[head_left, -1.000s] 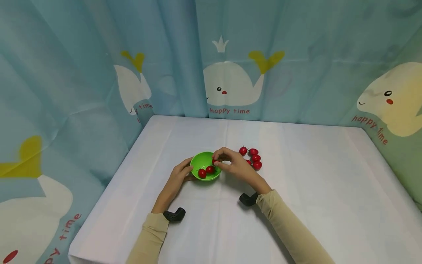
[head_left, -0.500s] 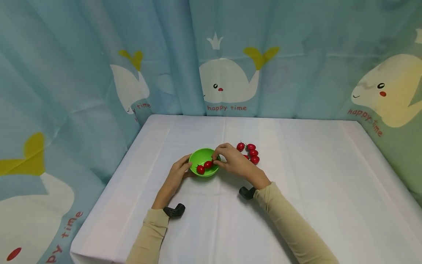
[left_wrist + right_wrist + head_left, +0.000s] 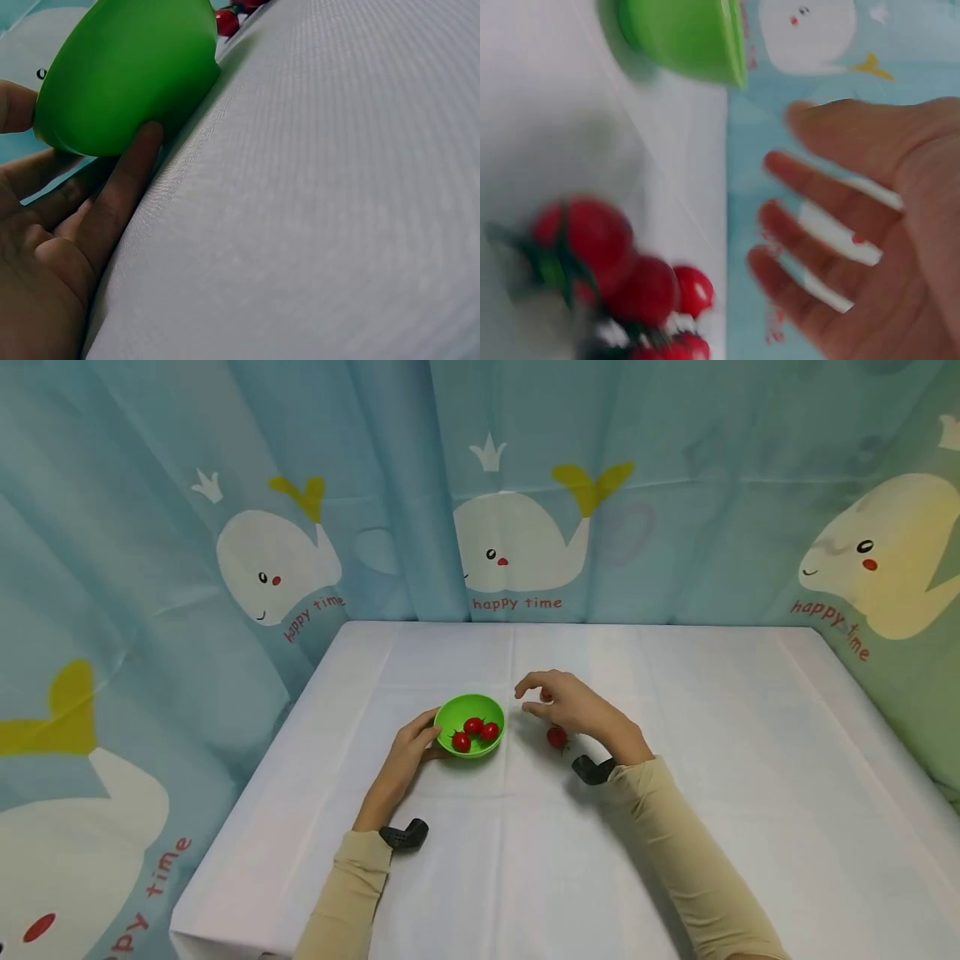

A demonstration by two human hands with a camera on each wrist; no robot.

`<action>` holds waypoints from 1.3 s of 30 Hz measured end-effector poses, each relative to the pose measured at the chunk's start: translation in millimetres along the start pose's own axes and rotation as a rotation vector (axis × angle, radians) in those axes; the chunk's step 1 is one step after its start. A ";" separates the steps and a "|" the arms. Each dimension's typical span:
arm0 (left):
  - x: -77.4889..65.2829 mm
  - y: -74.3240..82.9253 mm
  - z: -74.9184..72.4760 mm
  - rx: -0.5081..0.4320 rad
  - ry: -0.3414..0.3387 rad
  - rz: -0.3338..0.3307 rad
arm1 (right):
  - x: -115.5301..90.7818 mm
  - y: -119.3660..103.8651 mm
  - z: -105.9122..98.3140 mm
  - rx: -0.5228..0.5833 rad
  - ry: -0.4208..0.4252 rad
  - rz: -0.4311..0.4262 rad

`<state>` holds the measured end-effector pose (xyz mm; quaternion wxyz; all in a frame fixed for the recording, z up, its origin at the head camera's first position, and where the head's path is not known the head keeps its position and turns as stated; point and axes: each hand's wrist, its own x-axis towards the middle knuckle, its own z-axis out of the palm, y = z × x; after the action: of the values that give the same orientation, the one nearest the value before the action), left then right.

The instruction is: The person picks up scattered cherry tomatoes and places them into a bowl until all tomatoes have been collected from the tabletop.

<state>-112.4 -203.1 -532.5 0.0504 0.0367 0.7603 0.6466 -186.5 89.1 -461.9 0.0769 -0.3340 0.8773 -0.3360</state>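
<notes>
A green bowl (image 3: pixel 470 752) stands upright on the white-covered table with three red cherry tomatoes (image 3: pixel 461 742) inside. My left hand (image 3: pixel 408 756) grips its left side; in the left wrist view the thumb and a finger (image 3: pixel 135 172) touch the bowl's outer wall (image 3: pixel 135 75). To the right of the bowl, my right hand (image 3: pixel 577 706) hovers with spread, slightly bent fingers and holds nothing. Several more cherry tomatoes (image 3: pixel 585 236) with green stems lie beneath it, mostly hidden by the hand in the head view; a tomato (image 3: pixel 557 737) shows below the palm.
A white cloth (image 3: pixel 720 752) covers the table. Behind and to the left hangs a blue curtain (image 3: pixel 405 485) printed with white whales, and it continues on the right side. Each wrist wears a small black camera (image 3: pixel 405 835).
My right hand has let go of a cherry tomato, which now rests in the bowl with the other two. It has moved right, over the loose tomatoes. My left hand stays on the bowl.
</notes>
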 end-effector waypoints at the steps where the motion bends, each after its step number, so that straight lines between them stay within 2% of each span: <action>1: 0.7 -0.1 0.7 0.000 -0.001 0.002 | -2.4 3.4 -4.5 -0.019 -0.005 0.022; 6: 1.2 0.2 2.6 0.010 0.011 0.008 | -14.7 16.5 -21.6 -0.079 -0.044 0.126; 11: -1.8 0.2 2.6 0.032 0.013 -0.002 | -23.6 27.0 -26.1 -0.126 -0.111 0.246; 15: -1.2 0.5 1.8 0.042 0.002 0.004 | -23.2 34.8 -24.6 -0.146 -0.090 0.281; 22: 1.1 2.9 2.0 0.037 0.002 0.009 | -18.7 42.9 -23.0 -0.162 -0.023 0.269; 27: -0.2 0.9 1.2 0.050 0.003 -0.014 | -18.1 46.8 -21.7 -0.143 -0.037 0.292; 32: -0.1 -0.7 1.9 0.033 0.010 0.021 | -18.4 50.4 -21.4 -0.132 -0.047 0.289; 39: 0.5 0.4 2.0 0.052 0.005 0.003 | -18.5 55.4 -21.3 -0.118 -0.080 0.277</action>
<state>-112.7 -201.0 -532.4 0.0467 0.0376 0.7769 0.6268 -209.6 142.9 -482.8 0.1377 -0.2268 0.9295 -0.2563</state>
